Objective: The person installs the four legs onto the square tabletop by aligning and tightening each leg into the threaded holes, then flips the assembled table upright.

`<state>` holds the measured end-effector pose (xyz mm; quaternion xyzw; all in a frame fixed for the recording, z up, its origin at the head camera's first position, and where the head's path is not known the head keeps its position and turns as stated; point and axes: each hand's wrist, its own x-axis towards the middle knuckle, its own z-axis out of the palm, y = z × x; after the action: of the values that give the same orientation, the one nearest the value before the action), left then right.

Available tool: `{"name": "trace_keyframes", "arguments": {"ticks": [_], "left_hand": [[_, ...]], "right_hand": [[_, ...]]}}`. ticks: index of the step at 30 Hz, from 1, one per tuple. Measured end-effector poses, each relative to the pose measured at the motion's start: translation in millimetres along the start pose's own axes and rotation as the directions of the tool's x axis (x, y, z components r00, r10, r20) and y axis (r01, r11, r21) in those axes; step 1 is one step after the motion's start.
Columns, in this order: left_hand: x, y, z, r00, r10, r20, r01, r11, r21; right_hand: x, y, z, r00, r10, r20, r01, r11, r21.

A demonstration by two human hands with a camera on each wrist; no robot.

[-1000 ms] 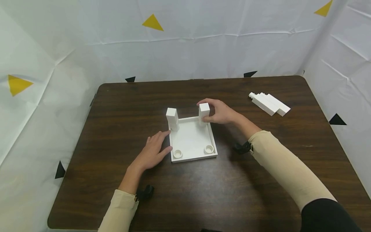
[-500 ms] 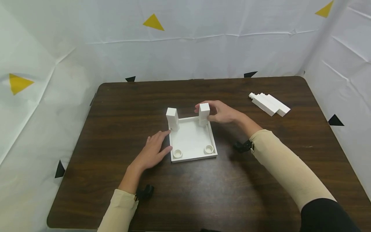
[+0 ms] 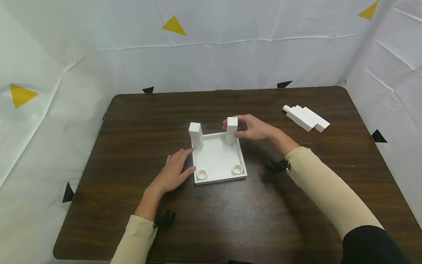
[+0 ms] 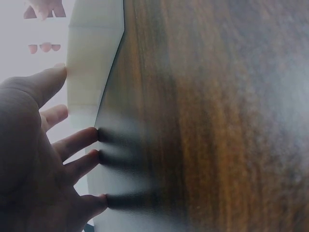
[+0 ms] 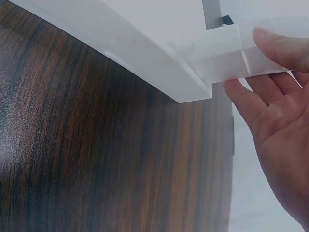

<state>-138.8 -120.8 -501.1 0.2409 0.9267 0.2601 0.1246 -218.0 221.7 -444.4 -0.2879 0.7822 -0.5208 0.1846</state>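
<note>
Head view: a white tray (image 3: 218, 157) is resting on the table (image 3: 132, 139); the left hand (image 3: 173, 172) is touching its left side, and the right hand (image 3: 253, 127) is gripping a square post (image 3: 232, 126) standing at the tray's far right corner. Left wrist view: fingers (image 4: 77, 142) are spreading along the tray. Right wrist view: thumb (image 5: 281, 49) and fingers are pinching the post.

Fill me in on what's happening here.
A person's right hand holds a white post that stands at the far right corner of a white tray, while the left hand touches the tray's left side. A second post stands at the far left corner. The two near-corner sockets hold no posts, and at least two more posts lie far right on the table.
</note>
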Motion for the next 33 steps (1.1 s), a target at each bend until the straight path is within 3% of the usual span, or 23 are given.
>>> {"name": "trace_keyframes", "arguments": {"ticks": [12, 22, 33], "left_hand": [[0.1, -0.1, 1.4, 1.000, -0.004, -0.005, 0.004, 1.000, 0.002], [-0.3, -0.6, 1.1, 1.000, -0.001, -0.009, 0.001, 1.000, -0.002], [-1.6, -0.2, -0.5, 1.000, -0.003, -0.007, 0.003, 1.000, -0.003]], "right_hand": [[0.2, 2.9, -0.8, 1.000, -0.019, -0.024, 0.017, 0.998, -0.061], [-1.6, -2.0, 3.9, 0.993, 0.020, -0.116, -0.041, 0.984, -0.176], [0.9, -4.3, 6.1, 0.987, 0.047, -0.155, -0.084, 0.967, -0.242]]}}
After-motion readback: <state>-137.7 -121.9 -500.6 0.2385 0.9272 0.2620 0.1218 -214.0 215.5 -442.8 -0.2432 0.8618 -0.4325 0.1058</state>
